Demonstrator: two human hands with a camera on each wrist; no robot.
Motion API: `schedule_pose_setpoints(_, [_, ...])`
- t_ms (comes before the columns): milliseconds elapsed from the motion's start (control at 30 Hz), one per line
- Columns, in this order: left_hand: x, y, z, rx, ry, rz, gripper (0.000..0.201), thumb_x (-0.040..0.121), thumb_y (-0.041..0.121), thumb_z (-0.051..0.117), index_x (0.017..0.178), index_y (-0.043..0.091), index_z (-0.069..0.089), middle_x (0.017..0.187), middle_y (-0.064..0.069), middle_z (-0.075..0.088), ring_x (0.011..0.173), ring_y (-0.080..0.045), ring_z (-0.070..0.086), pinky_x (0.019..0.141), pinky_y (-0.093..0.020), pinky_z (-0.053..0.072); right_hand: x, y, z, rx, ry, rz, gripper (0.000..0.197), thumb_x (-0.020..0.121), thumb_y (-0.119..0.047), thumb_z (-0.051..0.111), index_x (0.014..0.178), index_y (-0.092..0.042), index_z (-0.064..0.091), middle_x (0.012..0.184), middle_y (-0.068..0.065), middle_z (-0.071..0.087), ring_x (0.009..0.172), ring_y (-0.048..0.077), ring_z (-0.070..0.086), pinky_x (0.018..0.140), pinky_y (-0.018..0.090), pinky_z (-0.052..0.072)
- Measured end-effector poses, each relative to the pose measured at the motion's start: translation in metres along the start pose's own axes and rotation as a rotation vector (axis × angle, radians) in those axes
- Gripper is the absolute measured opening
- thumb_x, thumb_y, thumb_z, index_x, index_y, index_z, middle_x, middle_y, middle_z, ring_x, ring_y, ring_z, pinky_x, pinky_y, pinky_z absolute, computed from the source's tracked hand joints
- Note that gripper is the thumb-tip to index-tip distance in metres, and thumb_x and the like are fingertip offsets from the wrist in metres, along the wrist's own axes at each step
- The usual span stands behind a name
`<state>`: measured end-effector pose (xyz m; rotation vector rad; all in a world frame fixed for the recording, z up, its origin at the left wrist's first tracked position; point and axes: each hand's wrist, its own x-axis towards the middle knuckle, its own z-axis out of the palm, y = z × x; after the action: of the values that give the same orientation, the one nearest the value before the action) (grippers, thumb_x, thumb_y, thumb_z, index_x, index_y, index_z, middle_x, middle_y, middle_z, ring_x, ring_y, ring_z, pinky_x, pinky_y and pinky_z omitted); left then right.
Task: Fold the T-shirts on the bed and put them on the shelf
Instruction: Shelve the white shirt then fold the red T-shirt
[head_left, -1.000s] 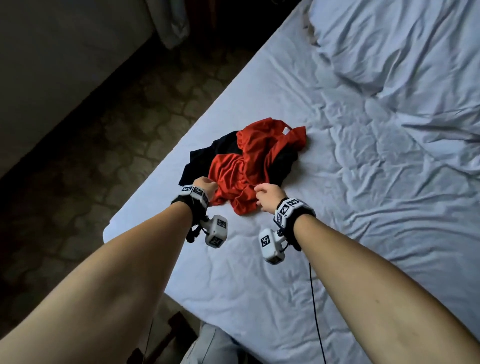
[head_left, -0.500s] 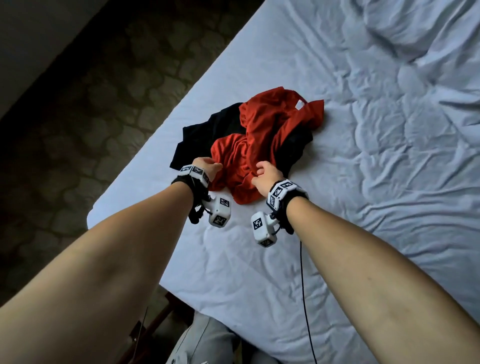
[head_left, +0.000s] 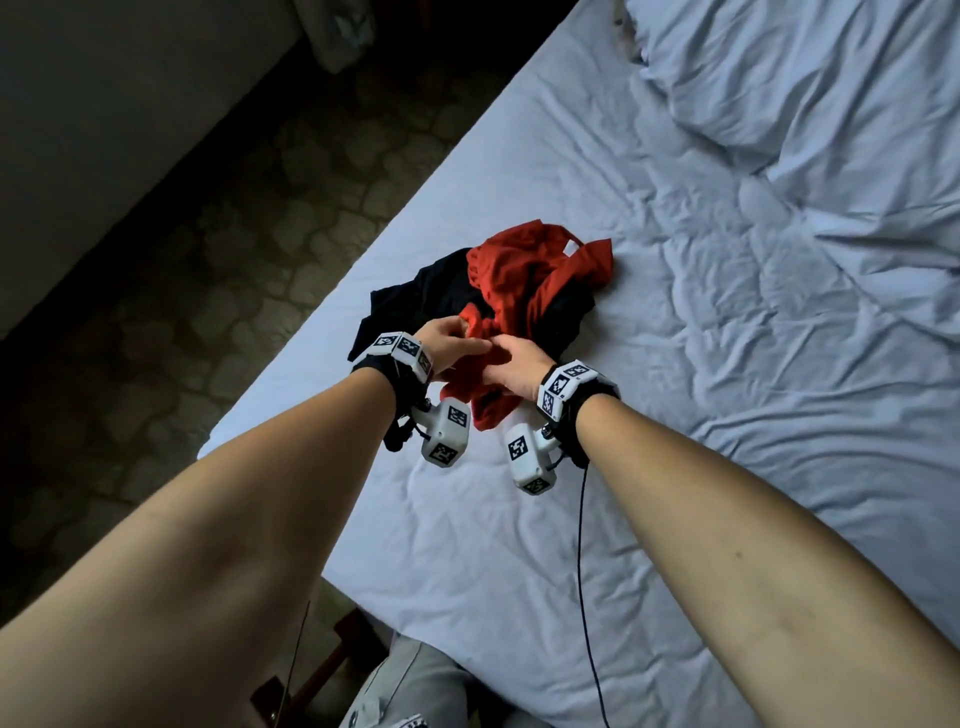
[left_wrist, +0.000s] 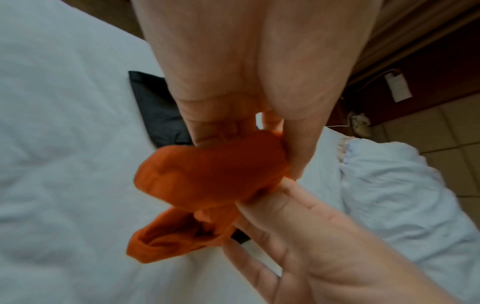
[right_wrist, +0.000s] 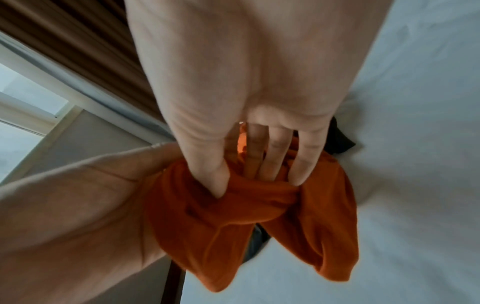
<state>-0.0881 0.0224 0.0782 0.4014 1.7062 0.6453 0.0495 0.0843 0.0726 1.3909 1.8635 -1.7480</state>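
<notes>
Both my arms are stretched out over the bed (head_left: 675, 364), hands meeting at the near edge of the red T-shirt (head_left: 530, 275). My left hand (head_left: 447, 345) has its fingers pinching a fold; my right hand (head_left: 514, 366) fingers are clamped on bunched fabric too. The red T-shirt lies crumpled over the black T-shirt (head_left: 415, 301).
</notes>
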Motion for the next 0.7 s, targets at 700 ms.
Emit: schedule_pose_setpoints(700, [-0.251, 0.136, 0.080, -0.102, 0.128, 0.383, 0.059, 0.053, 0.048, 0.084, 0.094, 0.009, 0.068, 0.101, -0.019, 0.071, 0.093, -0.035, 0.070, 0.083, -0.056, 0.055, -0.269, -0.044, -0.132, -0.099, 0.738, -0.243, 0.019, 0.092, -0.014, 0.046, 0.104, -0.013, 0.062, 0.098, 0.010, 0.064, 0.088, 0.027, 0.056, 0.071, 0.026, 0.038])
